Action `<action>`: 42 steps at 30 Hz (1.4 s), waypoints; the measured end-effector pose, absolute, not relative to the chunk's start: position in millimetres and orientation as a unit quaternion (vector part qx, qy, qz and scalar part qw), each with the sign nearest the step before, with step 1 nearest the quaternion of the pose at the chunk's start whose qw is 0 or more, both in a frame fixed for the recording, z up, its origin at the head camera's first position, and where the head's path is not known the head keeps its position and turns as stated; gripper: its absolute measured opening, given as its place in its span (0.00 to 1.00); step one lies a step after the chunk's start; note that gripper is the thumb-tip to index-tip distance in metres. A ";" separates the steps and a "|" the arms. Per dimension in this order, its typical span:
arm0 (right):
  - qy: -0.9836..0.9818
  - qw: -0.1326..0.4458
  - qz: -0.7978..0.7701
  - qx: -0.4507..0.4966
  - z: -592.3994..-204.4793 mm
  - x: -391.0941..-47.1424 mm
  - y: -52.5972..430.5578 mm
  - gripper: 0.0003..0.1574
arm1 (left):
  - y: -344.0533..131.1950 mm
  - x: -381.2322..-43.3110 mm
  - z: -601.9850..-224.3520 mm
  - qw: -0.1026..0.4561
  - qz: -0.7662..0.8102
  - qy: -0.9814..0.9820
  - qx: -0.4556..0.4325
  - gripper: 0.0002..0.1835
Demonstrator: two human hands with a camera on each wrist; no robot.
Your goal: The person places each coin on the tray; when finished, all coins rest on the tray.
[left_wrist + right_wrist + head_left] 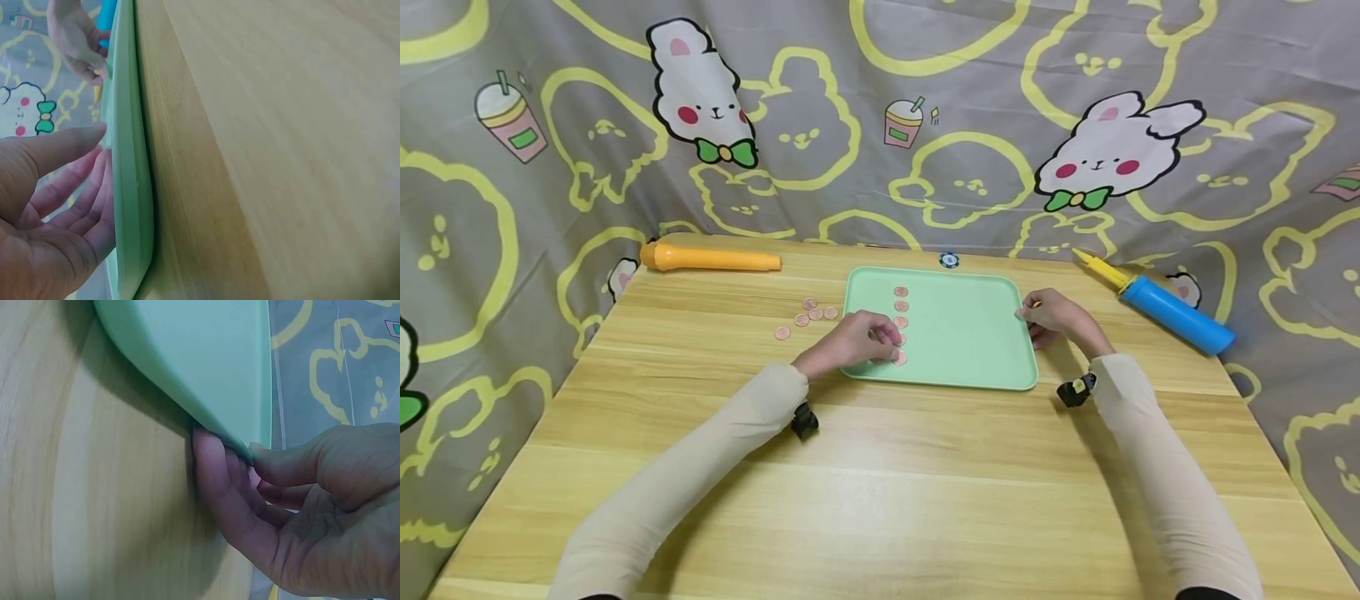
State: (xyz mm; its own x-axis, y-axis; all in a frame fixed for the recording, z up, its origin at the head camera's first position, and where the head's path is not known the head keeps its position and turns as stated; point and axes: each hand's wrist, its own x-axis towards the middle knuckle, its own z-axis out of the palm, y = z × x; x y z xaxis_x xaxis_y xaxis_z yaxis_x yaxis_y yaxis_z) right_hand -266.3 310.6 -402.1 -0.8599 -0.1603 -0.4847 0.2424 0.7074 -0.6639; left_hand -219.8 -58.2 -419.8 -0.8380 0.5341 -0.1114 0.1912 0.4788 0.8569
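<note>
A pale green tray (970,325) lies on the wooden table. On its left part, several copper-coloured coins (901,306) form a column running front to back. My left hand (867,336) is over the tray's left side, fingertips right at the front coins (900,357) of the column. In the left wrist view, the left hand's thumb (78,145) is a little apart from its fingers, and the tray wall hides the coins. My right hand (1051,317) grips the tray's right rim, thumb (281,464) on top and fingers (215,465) underneath.
Several loose coins (816,314) lie left of the tray. An orange microphone-shaped thing (715,257) is at the back left, and a patterned round chip (949,260) behind the tray. To the right lies a blue and yellow hand pump (1176,314). A printed curtain (820,108) encloses the table's back and sides.
</note>
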 end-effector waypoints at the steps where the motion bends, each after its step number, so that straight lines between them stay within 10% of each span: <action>1: 0.884 0.265 -0.383 0.023 -401.8 -266.1 310.7 0.11 | -58.4 -220.0 -419.6 0.181 0.462 0.840 0.217 0.07; 42: 0.865 0.283 -0.413 0.040 -404.4 -269.6 317.0 0.14 | -175.3 -233.7 -410.3 0.027 0.523 0.842 0.129 0.18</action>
State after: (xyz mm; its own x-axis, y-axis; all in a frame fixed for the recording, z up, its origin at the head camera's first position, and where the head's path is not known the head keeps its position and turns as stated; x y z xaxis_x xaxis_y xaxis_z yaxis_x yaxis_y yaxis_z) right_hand -269.6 317.0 -404.4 -0.8363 -0.1650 -0.5228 0.3025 0.6564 -0.6911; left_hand -233.7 -175.3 -410.3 -0.9654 0.2451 0.0889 0.1885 0.4208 0.8873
